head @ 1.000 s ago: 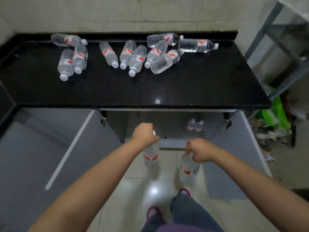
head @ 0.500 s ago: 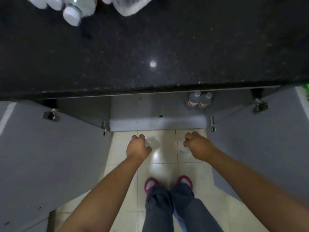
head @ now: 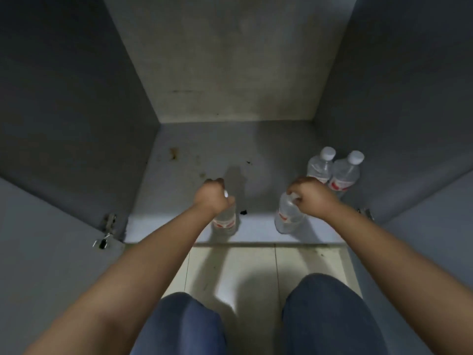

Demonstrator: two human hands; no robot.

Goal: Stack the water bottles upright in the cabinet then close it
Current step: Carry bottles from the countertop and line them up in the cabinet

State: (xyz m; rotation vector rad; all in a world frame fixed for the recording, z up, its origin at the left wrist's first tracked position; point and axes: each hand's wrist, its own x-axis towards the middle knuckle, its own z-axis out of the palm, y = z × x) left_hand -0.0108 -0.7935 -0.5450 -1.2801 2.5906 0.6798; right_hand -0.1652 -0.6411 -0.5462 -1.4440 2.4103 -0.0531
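Head view looks down into the open cabinet [head: 230, 60], both arms reaching in over the front edge of its floor. Left hand [head: 211, 194] is curled round the cap end of the left bottle [head: 225, 219]; the bottle hangs straight below the grip, long axis upright, cap up, its base at the cabinet floor near the front edge, though contact with the floor cannot be told. Right hand [head: 311, 196] closes its grip on the neck of the right bottle [head: 288, 216]; this bottle lies below and to the left of the hand, tilted, its cap end leaning toward the hand and its base set out to the left, near the front edge. Behind the right hand, near the right wall, two standing bottles [head: 332, 170] sit upright and touching side by side, white caps up, red labels facing forward. Blue-clad knees [head: 327, 316] show above the tiled floor [head: 243, 272].
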